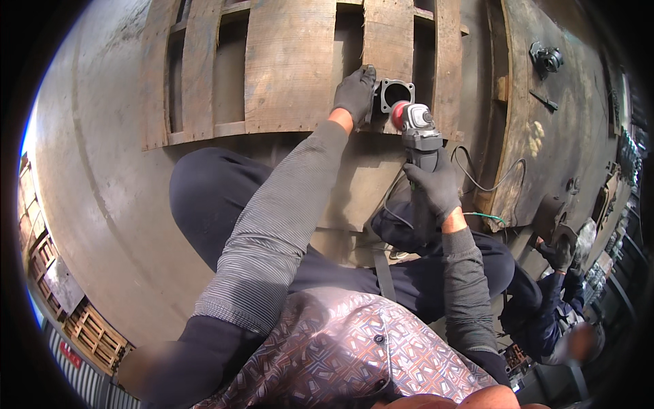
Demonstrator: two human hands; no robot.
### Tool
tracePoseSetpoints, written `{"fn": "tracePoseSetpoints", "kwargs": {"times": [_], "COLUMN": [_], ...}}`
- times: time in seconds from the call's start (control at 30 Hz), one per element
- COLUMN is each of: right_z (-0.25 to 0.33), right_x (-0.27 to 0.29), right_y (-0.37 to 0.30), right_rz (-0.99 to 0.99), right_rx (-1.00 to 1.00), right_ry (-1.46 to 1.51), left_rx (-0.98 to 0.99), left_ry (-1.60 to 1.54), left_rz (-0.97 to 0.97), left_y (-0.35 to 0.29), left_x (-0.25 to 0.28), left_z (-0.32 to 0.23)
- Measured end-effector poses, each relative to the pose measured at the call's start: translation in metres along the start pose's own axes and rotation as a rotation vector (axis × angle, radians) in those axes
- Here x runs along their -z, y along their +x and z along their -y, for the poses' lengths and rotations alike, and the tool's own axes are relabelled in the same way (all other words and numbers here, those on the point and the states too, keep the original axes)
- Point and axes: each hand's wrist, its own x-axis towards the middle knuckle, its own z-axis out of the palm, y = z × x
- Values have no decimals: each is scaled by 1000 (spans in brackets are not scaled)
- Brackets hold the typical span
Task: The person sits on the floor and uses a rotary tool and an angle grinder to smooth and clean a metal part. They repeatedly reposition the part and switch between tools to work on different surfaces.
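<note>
My right hand [438, 185], in a dark glove, is wrapped round the body of an angle grinder [424, 140] with a grey metal head. Its red disc [399, 114] is at the lower right edge of a metal housing [385, 94], a square flange with a round bore and bolt holes at its corners. The housing rests on a wooden pallet [289, 68]. My left hand [355, 95], gloved too, grips the housing's left side with its fingers closed. Part of the housing is hidden behind that hand.
To the right stands a wooden table [538, 146] with a dark metal part [547, 60] and a small dark tool [543, 101] on it. A grey cable [487, 187] loops beside the table. At the lower right a co-worker [555, 307] sits with gloved hands. More pallets [95, 337] lie far left.
</note>
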Motion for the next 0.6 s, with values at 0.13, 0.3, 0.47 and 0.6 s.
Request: {"fn": "tracePoseSetpoints", "kwargs": {"times": [0.13,0.3,0.47,0.6], "right_z": [15,27,22,22], "right_x": [9,11,9,7], "right_y": [23,27,43,48], "right_rz": [-39,2,-49,-21], "right_rx": [-8,11,-24,43], "right_ry": [-4,-68,18,49], "left_rx": [-15,35,48,40], "left_ry": [1,-7,-30,16], "left_rz": [-19,48,96,65], "left_y": [1,-3,-7,-5], "left_x": [-3,3,9,10], "left_z": [2,-2,-8,-9]}}
